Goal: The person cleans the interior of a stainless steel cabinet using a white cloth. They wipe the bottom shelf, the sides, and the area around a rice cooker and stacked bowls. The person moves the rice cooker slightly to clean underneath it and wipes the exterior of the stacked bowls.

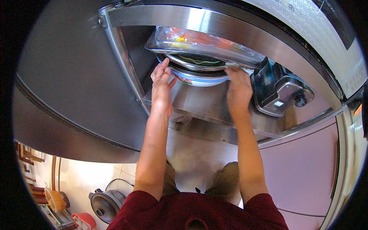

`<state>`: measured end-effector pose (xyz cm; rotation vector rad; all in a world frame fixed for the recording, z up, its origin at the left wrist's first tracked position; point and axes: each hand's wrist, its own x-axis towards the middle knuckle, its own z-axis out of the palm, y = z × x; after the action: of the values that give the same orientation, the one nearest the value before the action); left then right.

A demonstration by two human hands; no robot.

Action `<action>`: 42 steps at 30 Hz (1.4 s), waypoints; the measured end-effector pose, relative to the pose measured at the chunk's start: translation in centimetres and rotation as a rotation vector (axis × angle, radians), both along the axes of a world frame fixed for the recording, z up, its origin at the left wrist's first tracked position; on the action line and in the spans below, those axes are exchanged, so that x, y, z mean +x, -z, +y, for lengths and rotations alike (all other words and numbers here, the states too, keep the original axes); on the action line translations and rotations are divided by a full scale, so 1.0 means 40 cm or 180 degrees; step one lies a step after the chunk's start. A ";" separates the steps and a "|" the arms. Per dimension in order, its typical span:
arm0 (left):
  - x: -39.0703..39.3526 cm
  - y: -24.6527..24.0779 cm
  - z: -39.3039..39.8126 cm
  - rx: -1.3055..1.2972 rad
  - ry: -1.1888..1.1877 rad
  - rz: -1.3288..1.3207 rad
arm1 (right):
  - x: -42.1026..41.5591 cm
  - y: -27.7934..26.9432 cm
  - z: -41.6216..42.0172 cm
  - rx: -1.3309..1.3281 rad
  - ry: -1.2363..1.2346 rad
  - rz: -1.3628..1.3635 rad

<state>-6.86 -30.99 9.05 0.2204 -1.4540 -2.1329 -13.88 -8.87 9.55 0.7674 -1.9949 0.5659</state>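
Before me a white enamel basin (201, 82) with a blue rim and red flower decoration sits on a stainless steel shelf (204, 97). A metal dish (198, 68) with dark green contents rests over it. My left hand (162, 77) lies along the left side of these vessels, fingers extended and thumb apart, apparently touching the rim. At their right edge is my right hand (239, 83), blurred, its fingertips partly hidden against the rim. Just above, a clear tray (201, 50) holds plastic-wrapped red and yellow items.
A dark appliance with a knob (283, 96) stands right on the shelf. A steel table leg (123, 57) and dark panel (77, 72) bound the left; a pinkish cabinet (299, 172) is at right. On the floor sit a lidded pot (106, 204) and red container (84, 220).
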 end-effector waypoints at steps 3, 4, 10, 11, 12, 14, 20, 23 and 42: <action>0.003 0.011 -0.001 0.0057 -0.0036 0.0059 | -0.051 0.066 0.064 -0.0727 0.0115 -0.0192; 0.001 0.010 -0.002 0.0060 -0.0049 0.0083 | -0.069 0.076 0.063 -0.0976 0.0017 -0.0274; -0.002 0.014 0.001 0.0279 -0.0015 0.0135 | -0.114 0.088 0.037 -0.1572 0.0075 -0.1006; -0.003 0.018 -0.006 0.0317 -0.0008 0.0135 | -0.100 0.085 0.029 -0.1306 0.0057 -0.0749; -0.006 0.025 -0.011 0.0370 0.0009 0.0138 | -0.077 0.078 0.013 -0.1028 0.0047 -0.0486; -0.002 0.027 -0.017 0.0503 0.0007 0.0153 | -0.003 0.063 -0.032 -0.0729 -0.0111 -0.0218; 0.015 -0.008 -0.005 0.1224 0.0060 0.0327 | 0.069 0.047 -0.119 0.0249 -0.0048 -0.0109; 0.007 0.027 -0.030 0.1951 0.0053 0.0315 | 0.096 0.030 -0.201 0.0622 -0.0377 -0.0055; -0.028 0.098 -0.086 0.2826 0.0396 0.0485 | 0.011 -0.010 -0.507 0.1039 -0.1981 -0.1061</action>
<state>-7.97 -34.43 5.14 0.2776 -0.3643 -2.6973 -13.45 -29.14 9.96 1.6117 -2.1688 0.7688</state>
